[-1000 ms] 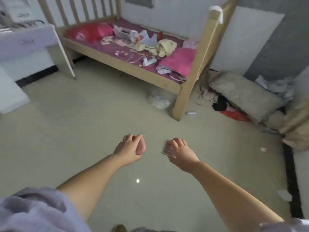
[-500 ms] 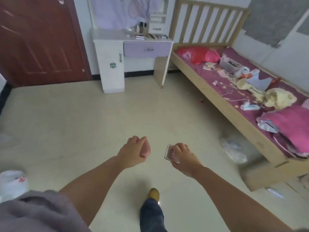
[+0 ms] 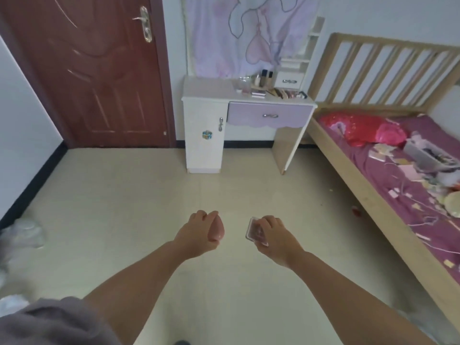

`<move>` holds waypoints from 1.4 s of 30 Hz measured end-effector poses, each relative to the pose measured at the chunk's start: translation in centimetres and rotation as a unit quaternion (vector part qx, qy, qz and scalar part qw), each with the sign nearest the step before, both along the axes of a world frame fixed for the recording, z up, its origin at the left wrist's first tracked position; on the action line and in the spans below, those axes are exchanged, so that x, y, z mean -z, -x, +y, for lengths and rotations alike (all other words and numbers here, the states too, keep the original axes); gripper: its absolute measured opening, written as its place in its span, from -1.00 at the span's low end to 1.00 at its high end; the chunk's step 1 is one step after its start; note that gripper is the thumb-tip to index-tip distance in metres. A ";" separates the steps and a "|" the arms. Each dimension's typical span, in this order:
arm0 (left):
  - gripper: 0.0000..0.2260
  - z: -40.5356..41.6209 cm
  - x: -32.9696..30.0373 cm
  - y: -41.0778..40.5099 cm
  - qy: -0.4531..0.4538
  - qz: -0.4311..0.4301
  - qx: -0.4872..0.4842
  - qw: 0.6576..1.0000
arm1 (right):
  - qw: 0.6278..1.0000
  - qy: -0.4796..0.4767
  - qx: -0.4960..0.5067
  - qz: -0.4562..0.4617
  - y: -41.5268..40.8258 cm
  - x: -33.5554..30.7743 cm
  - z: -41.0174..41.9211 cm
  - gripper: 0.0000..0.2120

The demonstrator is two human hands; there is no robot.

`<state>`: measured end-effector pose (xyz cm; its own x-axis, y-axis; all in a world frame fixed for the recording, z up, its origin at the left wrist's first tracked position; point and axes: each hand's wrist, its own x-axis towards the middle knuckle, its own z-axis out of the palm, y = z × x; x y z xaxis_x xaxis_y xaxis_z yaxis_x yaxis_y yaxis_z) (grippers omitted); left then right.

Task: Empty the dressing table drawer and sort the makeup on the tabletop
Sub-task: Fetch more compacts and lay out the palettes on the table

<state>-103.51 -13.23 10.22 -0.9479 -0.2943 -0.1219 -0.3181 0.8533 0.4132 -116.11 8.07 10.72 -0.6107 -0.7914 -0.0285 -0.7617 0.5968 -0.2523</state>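
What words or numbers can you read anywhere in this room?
None can be read.
Compact in the right hand: no print shows.
Bottles on the dressing table: too small and blurred.
Papers on the bed: blurred.
Pink sponge in the left hand: plain.
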 end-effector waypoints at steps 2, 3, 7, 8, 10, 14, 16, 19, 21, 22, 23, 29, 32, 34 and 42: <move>-0.31 -2.5 0.4 3.9 0.001 -0.001 -0.005 1.000 | 1.000 0.003 -0.004 -0.003 4.1 0.4 -2.7 -0.57; -0.30 -3.9 0.7 6.0 0.002 0.000 -0.005 1.000 | 1.000 0.002 -0.006 -0.002 6.3 0.6 -4.1 -0.57; -0.30 -10.3 1.4 15.4 0.008 0.010 0.008 1.000 | 1.000 0.008 -0.002 0.001 15.5 1.5 -10.6 -0.58; -0.30 -12.1 1.4 17.8 0.007 0.011 0.009 1.000 | 1.000 0.012 0.003 0.001 17.7 1.7 -12.2 -0.58; -0.30 -15.7 1.0 22.6 -0.002 0.007 0.012 1.000 | 1.000 0.014 0.017 -0.009 22.1 1.8 -15.3 -0.58; -0.30 -22.8 -0.8 31.9 0.009 0.010 0.044 0.999 | 0.999 0.034 0.038 -0.009 30.6 0.8 -21.4 -0.58; -0.30 -25.7 -1.1 35.8 0.004 0.009 0.039 0.999 | 0.998 0.033 0.045 -0.019 34.0 0.7 -23.7 -0.58; -0.31 -29.0 -0.9 41.4 0.005 -0.001 0.045 0.999 | 0.999 0.024 0.037 -0.019 39.7 0.8 -27.1 -0.57; -0.30 -31.3 -0.5 45.5 0.006 -0.003 0.044 0.999 | 0.999 0.027 0.034 -0.016 43.9 0.9 -29.5 -0.56; -0.30 -32.4 -0.3 47.6 0.008 -0.005 0.042 0.999 | 0.999 0.030 0.031 -0.016 46.3 1.1 -30.7 -0.56; -0.29 -33.5 -0.1 49.9 0.006 -0.004 0.038 0.999 | 0.999 0.032 0.028 -0.015 48.7 1.3 -31.9 -0.56; -0.26 -39.2 0.0 63.7 -0.013 0.011 -0.004 1.000 | 0.999 0.030 -0.007 -0.019 63.6 1.3 -39.0 -0.55; -0.27 -41.8 -0.5 69.8 -0.016 0.023 -0.026 0.999 | 0.999 0.024 -0.025 -0.012 70.8 0.4 -42.5 -0.55; -0.27 -43.5 -0.4 72.9 -0.024 0.013 -0.032 0.999 | 0.999 0.020 -0.030 -0.023 74.6 0.3 -44.9 -0.54; -0.28 -54.5 1.4 85.0 -0.018 -0.029 -0.032 0.999 | 0.997 0.035 -0.053 -0.041 86.6 1.7 -57.0 -0.59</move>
<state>-188.49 -67.71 8.85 -0.9185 -0.3479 -0.1882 -0.3955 0.8159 0.4219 -202.69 -48.97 9.06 -0.5219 -0.8528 -0.0167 -0.7943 0.4931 -0.3549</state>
